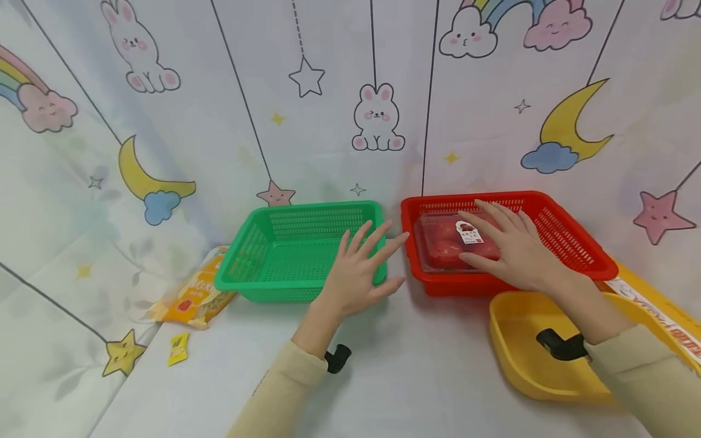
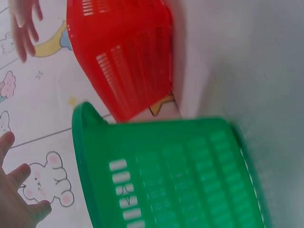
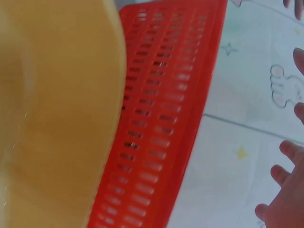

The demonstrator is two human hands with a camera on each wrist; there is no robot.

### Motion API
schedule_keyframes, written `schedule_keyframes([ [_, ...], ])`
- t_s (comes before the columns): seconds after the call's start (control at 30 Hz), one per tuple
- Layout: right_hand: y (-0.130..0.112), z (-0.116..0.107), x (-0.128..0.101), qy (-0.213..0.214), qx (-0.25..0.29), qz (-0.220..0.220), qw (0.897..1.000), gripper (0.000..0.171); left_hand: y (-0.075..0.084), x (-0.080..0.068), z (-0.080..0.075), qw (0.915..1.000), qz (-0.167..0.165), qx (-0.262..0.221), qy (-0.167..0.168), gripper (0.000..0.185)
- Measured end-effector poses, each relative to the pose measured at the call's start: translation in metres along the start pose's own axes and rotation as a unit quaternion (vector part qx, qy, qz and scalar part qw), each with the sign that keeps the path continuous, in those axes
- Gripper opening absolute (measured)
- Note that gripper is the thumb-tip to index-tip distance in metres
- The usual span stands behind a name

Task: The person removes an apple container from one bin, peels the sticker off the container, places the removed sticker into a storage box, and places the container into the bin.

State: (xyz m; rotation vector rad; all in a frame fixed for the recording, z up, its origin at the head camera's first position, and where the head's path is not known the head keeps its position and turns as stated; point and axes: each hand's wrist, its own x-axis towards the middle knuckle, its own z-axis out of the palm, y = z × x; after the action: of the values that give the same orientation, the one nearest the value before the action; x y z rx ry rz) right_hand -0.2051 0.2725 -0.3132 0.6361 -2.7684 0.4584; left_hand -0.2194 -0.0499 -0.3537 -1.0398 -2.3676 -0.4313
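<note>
We list 1 left hand [image 1: 356, 274], spread wide, near 1 green slotted basket [image 1: 279, 294]; 1 right hand [image 1: 517, 252], also wide, near 1 red slotted basket [image 1: 569, 243] holding 1 fruit punnet [image 1: 445, 246].

The label [image 1: 469, 232] on the clear box [image 1: 436, 252] is too small to read.

Two hands [image 1: 356, 277] [image 1: 517, 252], two baskets [image 1: 296, 260] [image 1: 566, 237], one clear box [image 1: 443, 243], one basin [image 1: 526, 359], one bag [image 1: 199, 292], one sachet [image 1: 178, 348], one long package [image 1: 659, 310]

glossy plastic box [image 1: 445, 242], smooth plastic red basket [image 1: 451, 281]
</note>
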Motion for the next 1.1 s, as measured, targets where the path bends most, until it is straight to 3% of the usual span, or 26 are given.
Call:
schedule_keyframes([
  [0.27, 0.027, 0.000, 0.002, 0.005, 0.024, 0.057, 0.998, 0.088, 0.031, 0.024, 0.025, 0.9963, -0.047, -0.072, 0.006, 0.070],
  [0.4, 0.038, 0.003, 0.004, -0.001, 0.039, 0.084, 0.996, 0.087, 0.043, 0.029, 0.041, 0.9862, -0.091, -0.136, 0.026, 0.069],
  [0.57, 0.053, 0.005, 0.008, -0.015, 0.055, 0.126, 0.990, 0.087, 0.053, 0.032, 0.063, 0.9567, -0.163, -0.237, 0.043, 0.068],
  [0.7, 0.068, 0.007, 0.007, -0.032, 0.068, 0.161, 0.984, 0.092, 0.058, 0.030, 0.083, 0.9329, -0.206, -0.291, 0.047, 0.067],
  [0.9, 0.088, 0.012, -0.001, -0.060, 0.081, 0.212, 0.972, 0.099, 0.058, 0.023, 0.107, 0.8987, -0.232, -0.367, 0.063, 0.061],
  [1.1, 0.101, 0.011, -0.005, -0.126, 0.131, 0.269, 0.946, 0.111, 0.050, 0.020, 0.120, 0.8618, -0.248, -0.430, 0.105, 0.054],
])
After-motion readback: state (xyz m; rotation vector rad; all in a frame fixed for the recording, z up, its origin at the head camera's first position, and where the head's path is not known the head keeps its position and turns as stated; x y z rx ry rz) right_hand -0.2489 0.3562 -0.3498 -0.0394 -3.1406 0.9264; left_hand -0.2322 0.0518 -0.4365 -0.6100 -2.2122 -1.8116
